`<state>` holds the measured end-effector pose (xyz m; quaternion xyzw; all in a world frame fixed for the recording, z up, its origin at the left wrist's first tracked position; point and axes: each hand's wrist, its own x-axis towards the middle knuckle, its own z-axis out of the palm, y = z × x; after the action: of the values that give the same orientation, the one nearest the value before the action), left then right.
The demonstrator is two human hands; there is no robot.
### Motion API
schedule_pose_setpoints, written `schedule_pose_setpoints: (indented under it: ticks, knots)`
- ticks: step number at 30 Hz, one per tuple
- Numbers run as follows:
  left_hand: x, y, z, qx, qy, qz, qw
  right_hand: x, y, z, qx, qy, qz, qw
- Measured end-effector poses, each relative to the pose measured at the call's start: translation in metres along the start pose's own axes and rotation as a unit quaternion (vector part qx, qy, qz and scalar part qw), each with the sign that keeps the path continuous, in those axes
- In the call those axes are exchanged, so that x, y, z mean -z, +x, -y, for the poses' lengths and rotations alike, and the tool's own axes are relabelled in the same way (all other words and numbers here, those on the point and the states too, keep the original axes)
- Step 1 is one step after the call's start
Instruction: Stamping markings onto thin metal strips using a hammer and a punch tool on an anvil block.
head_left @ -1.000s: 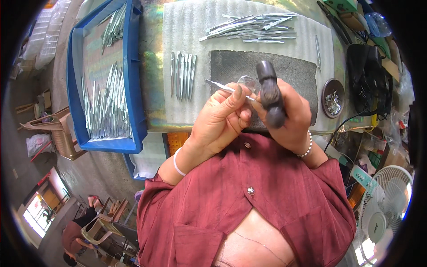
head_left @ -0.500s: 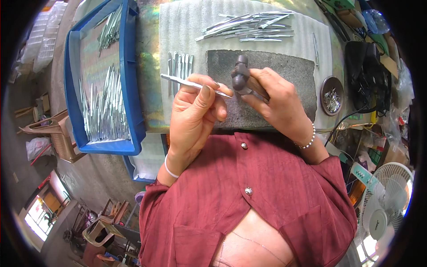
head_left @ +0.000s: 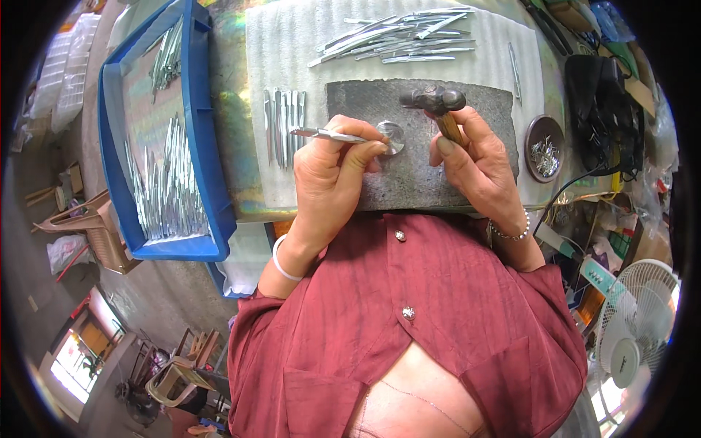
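My left hand [head_left: 332,169] pinches a slim silver metal strip [head_left: 314,133] between thumb and fingers, its free end pointing left. By those fingertips a shiny round metal piece [head_left: 395,131] shows over a dark flat slab [head_left: 416,182]; whether the strip touches it I cannot tell. My right hand [head_left: 482,168] grips the wooden handle of a ball-peen hammer [head_left: 437,99], its dark head raised above the slab and lying crosswise. Left of my left hand, several strips [head_left: 285,120] lie side by side. A loose pile of strips [head_left: 401,40] lies beyond the slab.
A blue tray [head_left: 212,157] full of metal strips stands at the left. White foam sheet [head_left: 277,44] covers the worktop. At the right are a round bowl [head_left: 545,148] of small metal bits, a single strip [head_left: 515,71], a black bag-like object [head_left: 595,102] and a fan [head_left: 631,328].
The hammer has moved right and its head has turned crosswise. My left hand has shifted slightly right with the strip, and the round metal piece has come into view.
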<state>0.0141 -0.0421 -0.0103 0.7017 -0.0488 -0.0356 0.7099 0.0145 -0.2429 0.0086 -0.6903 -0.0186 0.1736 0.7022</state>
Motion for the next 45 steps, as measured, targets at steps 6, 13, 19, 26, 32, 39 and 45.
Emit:
schedule_pose_setpoints:
  ticks: [6, 13, 19, 26, 32, 39, 45]
  knots:
    - [-0.002, 0.002, -0.002, -0.018, 0.03, -0.009, 0.999, 0.001, 0.004, -0.004, 0.026, -0.067, -0.025, 0.997]
    - [-0.004, 0.002, -0.003, -0.019, 0.036, -0.015, 0.999, 0.002, 0.004, -0.005, 0.028, -0.074, -0.023, 0.997]
    - [-0.003, 0.001, 0.001, -0.037, 0.054, -0.016, 0.998, 0.002, 0.004, -0.006, 0.033, -0.077, -0.028, 0.996]
    - [-0.005, 0.003, 0.0, -0.108, 0.171, -0.006, 0.979, 0.003, 0.003, -0.007, 0.057, -0.1, -0.026, 0.993]
    - [-0.011, 0.003, -0.003, -0.238, 0.333, -0.002, 0.912, -0.008, -0.001, 0.011, 0.104, 0.09, 0.051, 0.989]
    - [-0.012, -0.001, -0.008, -0.215, 0.339, 0.006, 0.916, -0.021, 0.004, 0.062, 0.233, -0.189, 0.055, 0.952]
    - [-0.002, -0.007, 0.001, -0.151, 0.462, 0.18, 0.855, -0.03, 0.011, 0.077, 0.304, -0.291, 0.082, 0.904]
